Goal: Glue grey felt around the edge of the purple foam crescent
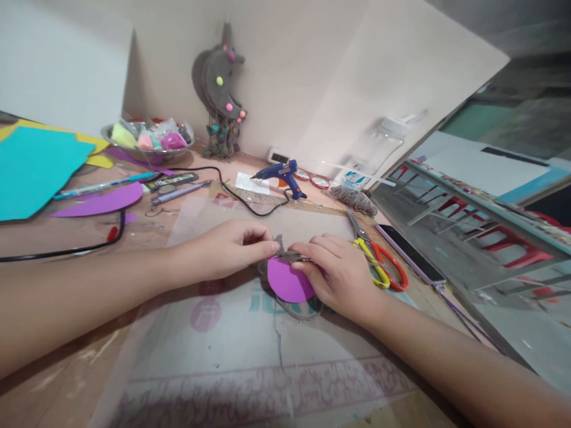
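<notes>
My left hand (pixel 225 248) and my right hand (pixel 339 274) meet at the middle of the table over a round purple foam piece (pixel 288 283) that lies on a grey cardboard shape (pixel 298 310). The left fingers pinch a small grey strip (pixel 279 243) at the piece's top edge. The right fingers press down on the same grey strip and on the purple piece's right side. Both hands are closed in a pinch. All of this rests on a clear plastic sheet (pixel 232 333).
Scissors (pixel 379 264) with red and yellow handles lie just right of my right hand, a phone (pixel 410 254) beyond them. A blue glue gun (pixel 283 175) with its black cord stands behind. At left are teal paper (pixel 31 169), a purple half-circle (pixel 100 202), pens and a bowl (pixel 147 142) of pompoms.
</notes>
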`<state>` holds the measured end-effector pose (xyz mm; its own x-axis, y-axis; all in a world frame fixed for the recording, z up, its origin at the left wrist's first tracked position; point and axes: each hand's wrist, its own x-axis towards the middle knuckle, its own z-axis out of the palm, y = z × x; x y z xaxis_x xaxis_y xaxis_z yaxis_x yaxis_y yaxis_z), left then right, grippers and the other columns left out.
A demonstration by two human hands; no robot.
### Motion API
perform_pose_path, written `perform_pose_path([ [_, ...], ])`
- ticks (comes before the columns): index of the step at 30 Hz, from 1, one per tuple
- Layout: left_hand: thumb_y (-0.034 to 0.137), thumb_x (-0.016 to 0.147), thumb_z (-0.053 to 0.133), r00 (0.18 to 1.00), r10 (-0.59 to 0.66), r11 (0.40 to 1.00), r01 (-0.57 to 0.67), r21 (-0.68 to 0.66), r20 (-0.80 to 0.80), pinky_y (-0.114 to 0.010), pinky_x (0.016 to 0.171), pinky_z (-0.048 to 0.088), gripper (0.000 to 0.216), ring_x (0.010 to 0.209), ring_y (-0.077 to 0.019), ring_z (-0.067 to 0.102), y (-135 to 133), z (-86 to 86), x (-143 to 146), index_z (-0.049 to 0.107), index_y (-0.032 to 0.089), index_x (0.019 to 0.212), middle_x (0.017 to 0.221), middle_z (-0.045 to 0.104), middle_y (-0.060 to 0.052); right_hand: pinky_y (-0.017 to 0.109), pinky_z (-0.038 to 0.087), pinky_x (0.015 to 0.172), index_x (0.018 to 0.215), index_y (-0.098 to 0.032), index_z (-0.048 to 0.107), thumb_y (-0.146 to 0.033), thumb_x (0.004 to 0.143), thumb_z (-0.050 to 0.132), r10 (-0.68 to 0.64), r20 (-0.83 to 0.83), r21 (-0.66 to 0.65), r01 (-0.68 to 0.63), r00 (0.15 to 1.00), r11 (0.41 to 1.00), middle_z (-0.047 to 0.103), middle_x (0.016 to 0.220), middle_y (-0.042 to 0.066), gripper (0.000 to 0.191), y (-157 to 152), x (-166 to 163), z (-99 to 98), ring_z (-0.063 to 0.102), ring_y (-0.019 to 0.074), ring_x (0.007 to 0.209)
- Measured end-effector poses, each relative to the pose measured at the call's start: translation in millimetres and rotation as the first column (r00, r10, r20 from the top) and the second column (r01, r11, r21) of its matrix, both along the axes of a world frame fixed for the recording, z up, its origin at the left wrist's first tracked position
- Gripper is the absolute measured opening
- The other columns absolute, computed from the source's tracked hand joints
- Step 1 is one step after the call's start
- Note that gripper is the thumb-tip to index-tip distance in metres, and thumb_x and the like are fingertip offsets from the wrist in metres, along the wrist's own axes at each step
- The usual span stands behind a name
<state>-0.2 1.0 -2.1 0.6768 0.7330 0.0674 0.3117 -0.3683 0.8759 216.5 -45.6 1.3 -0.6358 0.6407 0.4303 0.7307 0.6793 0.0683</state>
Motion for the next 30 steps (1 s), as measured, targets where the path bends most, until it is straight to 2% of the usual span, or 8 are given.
perform_pose_path([
  [7,0.034,0.085,0.046,1.0,0.003,1.0,-0.003,-0.013,0.01,-0.022,0.052,0.032,0.026,0.056,-0.0097,0.044,0.0,-0.6,0.0,0.052,0.016,0.067,0.061,0.048,0.004,0.029,0.035,0.062,0.097,-0.016,0.063,-0.029,0.091,0.048,-0.016,0.022,0.001,0.016,1.0,1.0,0.059,0.072,0.004,0.021,1.0,-0.4,-1.0,0.048,0.0157,0.066],
  [13,0.035,0.085,0.045,1.0,0.005,1.0,-0.005,0.008,-0.011,-0.022,0.054,0.034,0.027,0.059,-0.0107,0.046,0.7,-0.3,-0.3,0.052,0.016,0.067,0.062,0.05,0.003,0.029,0.035,0.061,0.098,-0.015,0.062,-0.025,0.091,0.049,0.023,0.013,0.022,-0.023,1.0,0.999,0.06,0.071,0.003,0.018,0.8,0.0,0.2,0.046,0.0155,0.064],
  [17,0.036,0.085,0.044,1.0,-0.003,1.0,0.003,0.024,-0.015,-0.023,0.057,0.036,0.027,0.062,-0.0119,0.048,1.8,-1.2,-0.4,0.053,0.016,0.069,0.063,0.051,0.003,0.029,0.036,0.062,0.1,-0.016,0.06,-0.027,0.09,0.049,0.024,-0.062,-0.014,-0.025,0.998,1.0,0.06,0.075,0.005,0.018,-1.6,1.3,0.2,0.049,0.0158,0.067],
  [22,0.035,0.085,0.044,1.0,0.004,1.0,-0.004,0.022,0.023,-0.022,0.058,0.036,0.026,0.063,-0.0115,0.048,1.9,-2.3,-0.4,0.054,0.016,0.071,0.065,0.051,0.003,0.029,0.035,0.061,0.091,-0.016,0.058,-0.036,0.081,0.061,-0.048,-0.15,-0.088,0.035,0.987,0.995,0.056,0.071,0.002,0.023,-1.7,0.6,1.6,0.048,0.0151,0.065],
  [25,0.034,0.085,0.044,0.999,0.019,0.999,-0.02,0.04,0.032,-0.022,0.057,0.035,0.025,0.061,-0.0111,0.046,1.2,-2.1,-0.7,0.052,0.016,0.069,0.064,0.049,0.003,0.028,0.033,0.061,0.082,-0.017,0.058,-0.02,0.075,0.06,-0.036,-0.124,-0.11,0.022,0.992,0.994,0.056,0.067,0.001,0.008,0.5,1.1,0.5,0.046,0.0149,0.064],
  [27,0.034,0.085,0.045,0.999,0.022,0.998,-0.024,0.053,0.032,-0.022,0.057,0.035,0.025,0.061,-0.011,0.045,1.0,-2.2,-1.0,0.052,0.016,0.07,0.064,0.048,0.003,0.028,0.031,0.061,0.077,-0.018,0.058,-0.01,0.07,0.055,-0.018,-0.122,-0.115,0.004,0.992,0.993,0.056,0.064,0.0,0.011,2.0,2.5,-1.5,0.045,0.0148,0.063],
  [30,0.039,0.088,0.041,1.0,0.017,0.997,-0.019,0.069,0.023,-0.022,0.057,0.035,0.031,0.061,-0.0115,0.045,1.4,-2.7,-1.3,0.052,0.016,0.07,0.064,0.048,0.003,0.028,0.03,0.06,0.074,-0.018,0.058,-0.008,0.07,0.053,-0.019,-0.153,-0.118,0.001,0.988,0.993,0.055,0.061,0.0,0.012,3.3,4.7,-4.3,0.044,0.0143,0.062],
])
